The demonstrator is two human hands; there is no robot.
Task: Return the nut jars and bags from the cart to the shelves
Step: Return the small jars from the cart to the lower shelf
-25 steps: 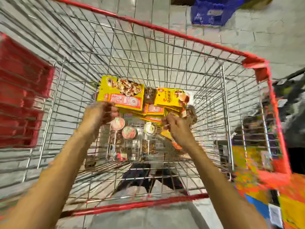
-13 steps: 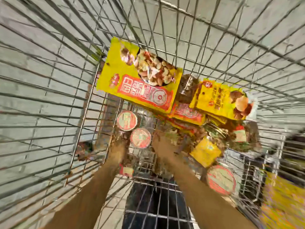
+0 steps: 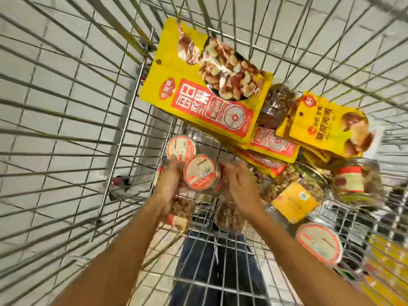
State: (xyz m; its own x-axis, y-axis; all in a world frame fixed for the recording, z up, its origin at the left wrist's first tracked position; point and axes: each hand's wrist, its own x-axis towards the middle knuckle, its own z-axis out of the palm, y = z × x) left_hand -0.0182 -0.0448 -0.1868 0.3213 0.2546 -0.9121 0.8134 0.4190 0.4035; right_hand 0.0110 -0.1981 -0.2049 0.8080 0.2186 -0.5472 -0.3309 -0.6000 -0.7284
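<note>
Wire cart, seen from above. Large yellow nut bag, red label panel with Chinese characters, long axis diagonal, leaning on the far wall. Left hand and right hand grip a nut jar from either side, red-rimmed lid facing up; lid print blurred.

A floor of pale grey rectangular tiles with thin dark grout lines fills the view on the left and across the top. The lines run slantwise, bent by the wide lens. Light falls evenly on the tiles, with no strong shadows. At the lower right edge a blurred strip of yellow and dark shapes stands beside the floor, too smeared to tell what it is.
</note>
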